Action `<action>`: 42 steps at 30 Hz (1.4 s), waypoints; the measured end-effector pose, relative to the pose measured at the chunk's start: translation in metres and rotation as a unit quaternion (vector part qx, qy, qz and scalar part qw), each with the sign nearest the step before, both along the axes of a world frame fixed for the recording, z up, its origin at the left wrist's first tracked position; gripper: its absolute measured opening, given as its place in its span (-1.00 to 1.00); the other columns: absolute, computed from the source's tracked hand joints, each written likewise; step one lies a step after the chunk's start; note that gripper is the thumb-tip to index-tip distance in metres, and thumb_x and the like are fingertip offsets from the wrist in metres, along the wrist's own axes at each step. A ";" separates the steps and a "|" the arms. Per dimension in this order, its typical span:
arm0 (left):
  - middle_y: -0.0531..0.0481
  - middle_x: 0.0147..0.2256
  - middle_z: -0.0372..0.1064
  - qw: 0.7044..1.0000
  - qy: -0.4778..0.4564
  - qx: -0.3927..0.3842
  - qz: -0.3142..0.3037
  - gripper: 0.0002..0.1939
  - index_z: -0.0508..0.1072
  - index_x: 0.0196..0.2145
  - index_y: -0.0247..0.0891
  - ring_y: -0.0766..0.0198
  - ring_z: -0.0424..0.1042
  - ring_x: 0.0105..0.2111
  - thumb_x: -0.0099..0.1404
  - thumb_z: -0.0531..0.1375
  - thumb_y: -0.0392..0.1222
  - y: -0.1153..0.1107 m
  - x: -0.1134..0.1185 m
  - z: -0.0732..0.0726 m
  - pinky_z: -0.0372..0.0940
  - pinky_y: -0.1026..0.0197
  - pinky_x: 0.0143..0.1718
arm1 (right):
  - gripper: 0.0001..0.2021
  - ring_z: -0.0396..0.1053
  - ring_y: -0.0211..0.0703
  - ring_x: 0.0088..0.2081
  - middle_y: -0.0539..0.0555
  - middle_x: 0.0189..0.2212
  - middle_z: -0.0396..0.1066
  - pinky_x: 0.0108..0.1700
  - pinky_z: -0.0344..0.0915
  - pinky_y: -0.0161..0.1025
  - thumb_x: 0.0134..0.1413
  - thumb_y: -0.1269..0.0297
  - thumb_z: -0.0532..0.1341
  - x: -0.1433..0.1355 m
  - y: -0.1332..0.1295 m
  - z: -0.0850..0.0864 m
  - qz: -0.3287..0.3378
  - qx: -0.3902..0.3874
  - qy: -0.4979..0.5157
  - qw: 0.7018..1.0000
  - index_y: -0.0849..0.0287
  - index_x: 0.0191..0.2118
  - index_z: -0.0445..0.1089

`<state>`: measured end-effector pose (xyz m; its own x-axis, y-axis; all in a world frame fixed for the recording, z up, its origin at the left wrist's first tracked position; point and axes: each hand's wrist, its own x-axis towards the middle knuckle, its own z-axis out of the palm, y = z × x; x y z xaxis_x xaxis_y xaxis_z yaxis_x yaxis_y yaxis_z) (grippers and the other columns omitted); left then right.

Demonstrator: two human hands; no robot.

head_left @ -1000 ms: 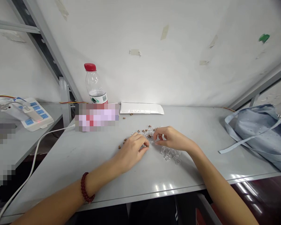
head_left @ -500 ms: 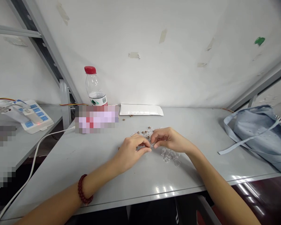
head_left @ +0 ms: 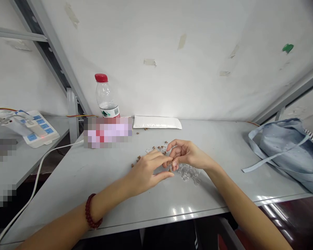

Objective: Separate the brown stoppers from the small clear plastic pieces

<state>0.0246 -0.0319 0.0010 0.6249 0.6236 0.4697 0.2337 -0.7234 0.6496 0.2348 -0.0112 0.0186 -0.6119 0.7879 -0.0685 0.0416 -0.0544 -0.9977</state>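
Note:
My left hand [head_left: 151, 170], a dark red bead bracelet [head_left: 90, 211] on its wrist, has a tiny clear bottle [head_left: 170, 164] with a brown cork [head_left: 170, 170] at its lower end between thumb and fingers. From the other side, my right hand [head_left: 182, 154] pinches the same bottle; its fingertips partly cover it. Just right of the hands lies a pile of small clear bottles [head_left: 189, 173] on the grey table [head_left: 114, 205]. Behind the hands are several loose corks [head_left: 159, 148] among more clear pieces, partly hidden. A few corks [head_left: 138, 158] sit beside my left hand.
A white padded envelope [head_left: 158, 122] lies against the wall. At the back left stands a red-capped water bottle [head_left: 106, 97] behind a blurred pinkish object [head_left: 109, 132] with a white cable [head_left: 45, 159]. A power strip [head_left: 40, 128] is farther left; a blue bag [head_left: 281, 149] rests at right.
My hands have come closer together, and the left thumb has dropped away from its fingers. The cork and bottle now show between them. Corks beside my left hand are more exposed.

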 end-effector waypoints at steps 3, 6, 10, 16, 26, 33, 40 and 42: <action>-0.06 -0.32 0.37 0.998 0.040 0.047 -0.024 -0.81 0.44 -0.17 -0.28 0.24 0.27 -0.28 0.28 0.19 -0.18 0.000 -0.001 -0.002 0.29 0.16 -0.21 | -0.67 0.47 -0.23 -0.46 0.00 -0.49 0.50 -0.42 0.40 -0.29 -0.08 0.48 0.32 -0.003 0.000 -0.002 0.016 -0.012 0.002 1.000 0.20 -0.17 0.26; -0.08 -0.31 0.35 0.995 0.067 0.069 -0.030 -0.84 0.42 -0.19 -0.30 0.23 0.24 -0.28 0.31 0.15 -0.19 0.002 -0.001 -0.004 0.28 0.15 -0.22 | -0.70 0.44 -0.29 -0.52 -0.01 -0.47 0.49 -0.43 0.39 -0.29 -0.08 0.45 0.31 -0.005 0.000 -0.004 0.027 -0.019 -0.007 0.999 0.21 -0.21 0.25; -0.09 -0.30 0.34 0.993 0.084 0.082 -0.030 -0.87 0.39 -0.22 -0.33 0.22 0.24 -0.27 0.32 0.13 -0.22 0.002 -0.002 -0.006 0.27 0.15 -0.21 | -0.75 0.41 -0.32 -0.53 -0.03 -0.48 0.46 -0.44 0.38 -0.30 -0.07 0.42 0.31 -0.007 -0.001 -0.005 0.034 -0.019 -0.016 0.999 0.22 -0.25 0.26; -0.05 -0.33 0.32 0.988 0.147 0.037 -0.030 -0.90 0.41 -0.28 -0.28 0.20 0.28 -0.25 0.23 0.17 -0.22 -0.001 -0.005 -0.001 0.27 0.17 -0.23 | -0.77 0.45 -0.27 -0.44 0.00 -0.43 0.47 -0.38 0.37 -0.29 -0.04 0.39 0.31 -0.011 -0.004 0.000 0.061 -0.021 -0.063 0.996 0.21 -0.24 0.29; -0.12 -0.27 0.34 0.970 0.227 0.085 0.007 -0.79 0.41 -0.17 -0.31 0.14 0.28 -0.23 0.26 0.06 -0.30 0.005 -0.007 0.001 0.26 0.10 -0.22 | -0.69 0.35 -0.16 -0.23 0.06 -0.15 0.41 -0.29 0.28 -0.26 -0.09 0.27 0.33 0.031 -0.002 0.031 0.079 0.135 -0.352 0.923 0.09 -0.14 0.41; -0.02 -0.35 0.42 0.963 0.238 -0.051 0.118 -0.82 0.43 -0.34 -0.24 0.18 0.37 -0.28 0.23 0.03 -0.27 0.035 -0.044 0.020 0.25 0.18 -0.30 | -0.83 0.31 -0.20 -0.29 0.04 -0.25 0.41 -0.31 0.22 -0.28 -0.03 0.40 0.23 0.025 -0.002 0.023 0.101 0.174 -0.401 0.894 0.12 -0.26 0.47; -0.03 -0.29 0.44 0.940 0.308 -0.100 0.106 -0.80 0.47 -0.34 -0.21 0.17 0.40 -0.24 0.17 0.04 -0.28 0.041 -0.059 0.023 0.25 0.20 -0.28 | -0.83 0.34 -0.22 -0.33 0.05 -0.29 0.41 -0.35 0.25 -0.28 -0.05 0.48 0.16 0.017 0.001 0.011 0.065 0.199 -0.413 0.886 0.16 -0.30 0.43; -0.04 -0.29 0.43 0.938 0.315 -0.093 0.112 -0.80 0.46 -0.34 -0.22 0.17 0.38 -0.25 0.17 0.04 -0.30 0.039 -0.054 0.022 0.24 0.19 -0.29 | -0.83 0.33 -0.22 -0.35 0.06 -0.30 0.40 -0.36 0.26 -0.28 -0.07 0.50 0.15 0.014 0.001 0.009 0.055 0.219 -0.417 0.880 0.17 -0.33 0.43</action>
